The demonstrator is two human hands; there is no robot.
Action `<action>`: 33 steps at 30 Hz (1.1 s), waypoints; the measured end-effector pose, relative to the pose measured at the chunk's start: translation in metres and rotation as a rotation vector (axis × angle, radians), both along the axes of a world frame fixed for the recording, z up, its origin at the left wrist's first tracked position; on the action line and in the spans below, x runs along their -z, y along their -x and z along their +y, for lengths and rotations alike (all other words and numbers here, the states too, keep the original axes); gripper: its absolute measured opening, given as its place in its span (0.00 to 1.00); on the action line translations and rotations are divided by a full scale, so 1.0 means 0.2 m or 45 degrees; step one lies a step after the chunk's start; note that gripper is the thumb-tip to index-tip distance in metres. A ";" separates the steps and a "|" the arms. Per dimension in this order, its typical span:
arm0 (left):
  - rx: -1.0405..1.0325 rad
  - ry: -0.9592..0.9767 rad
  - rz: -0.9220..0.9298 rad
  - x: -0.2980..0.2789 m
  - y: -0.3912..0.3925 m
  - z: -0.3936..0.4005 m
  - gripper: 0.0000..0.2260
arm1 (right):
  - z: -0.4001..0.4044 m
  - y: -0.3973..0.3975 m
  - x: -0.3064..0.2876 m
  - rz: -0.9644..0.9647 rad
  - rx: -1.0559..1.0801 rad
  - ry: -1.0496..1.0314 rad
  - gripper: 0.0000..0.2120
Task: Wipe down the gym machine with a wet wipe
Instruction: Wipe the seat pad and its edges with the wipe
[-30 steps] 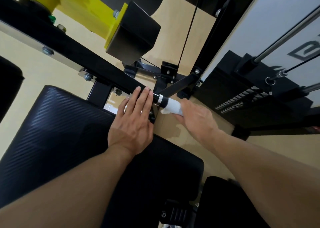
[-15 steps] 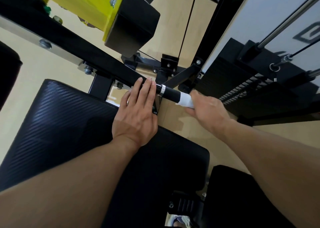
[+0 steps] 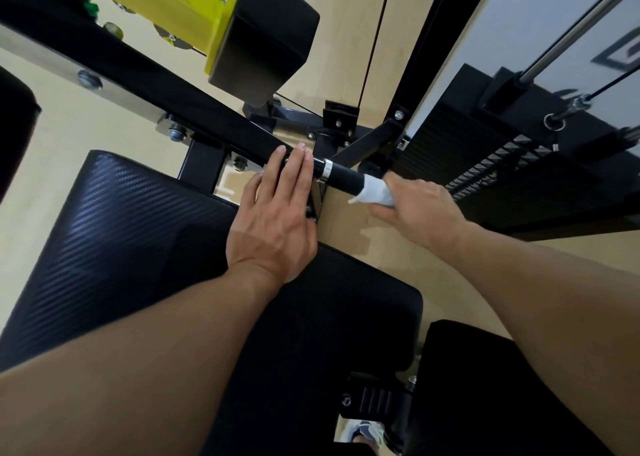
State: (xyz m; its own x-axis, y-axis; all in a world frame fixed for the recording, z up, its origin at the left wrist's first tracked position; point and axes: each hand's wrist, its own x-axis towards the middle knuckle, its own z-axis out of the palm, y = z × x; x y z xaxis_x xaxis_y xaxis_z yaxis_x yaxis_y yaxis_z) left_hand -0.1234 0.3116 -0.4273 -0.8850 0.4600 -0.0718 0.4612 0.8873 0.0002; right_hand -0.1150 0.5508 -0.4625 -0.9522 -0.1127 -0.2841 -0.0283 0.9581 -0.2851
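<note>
2 hands in frame, both forearms coming in from the bottom edge. Left hand (image 3: 273, 213) at center, fingers straight and together, lying flat across the black frame bar (image 3: 145, 84) and the inner end of the handle grip (image 3: 341, 175), palm over the top edge of the seat pad (image 3: 121, 233); it holds nothing. Right hand (image 3: 417, 209) right of center, fingers curled around the outer end of the handle grip with the wet wipe (image 3: 374, 192) wrapped between palm and grip. Wipe is white, bunched, a small flap sticking out toward the left below the grip. Bare black stretch of grip shows between the 2 hands, with a chrome collar ring (image 3: 325, 170) just right of the left fingertips.

Gym machine: frame bar runs diagonally from upper left down to center. Yellow bracket (image 3: 166, 1) and a black block pad (image 3: 263, 36) at top center. Seat pad with a carbon-weave texture fills the lower left. Weight stack (image 3: 485, 164) at right with a chrome guide rod (image 3: 571, 29) and a thin cable (image 3: 375, 36) running up out of frame. White shroud panel (image 3: 519, 19) upper right. Light wood floor (image 3: 52, 136) behind everything. Another black pad (image 3: 485, 386) at lower right. A shoe (image 3: 367, 431) is partly visible at the bottom edge, blurred.
</note>
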 end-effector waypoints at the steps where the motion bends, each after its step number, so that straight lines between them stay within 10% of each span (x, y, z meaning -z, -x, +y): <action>1: 0.001 0.001 0.001 0.00 0.00 0.00 0.36 | 0.01 0.01 0.00 0.002 -0.011 -0.014 0.24; 19: 0.006 0.013 0.015 0.01 0.00 0.01 0.34 | -0.28 -0.02 -0.01 0.366 0.137 0.298 0.37; 25: 0.005 0.009 0.012 0.02 0.00 0.01 0.34 | -0.34 -0.04 0.01 0.557 0.219 0.457 0.25; 33: -0.001 0.012 0.000 0.01 0.00 0.01 0.35 | -0.44 0.25 -0.12 -0.116 0.248 0.081 0.19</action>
State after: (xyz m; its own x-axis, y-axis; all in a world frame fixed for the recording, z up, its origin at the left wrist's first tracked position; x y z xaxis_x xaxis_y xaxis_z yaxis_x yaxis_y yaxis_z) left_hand -0.1230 0.3141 -0.4287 -0.8855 0.4585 -0.0759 0.4604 0.8877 -0.0084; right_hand -0.1658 0.4631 -0.4385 -0.9284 0.0503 -0.3681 0.1839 0.9231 -0.3378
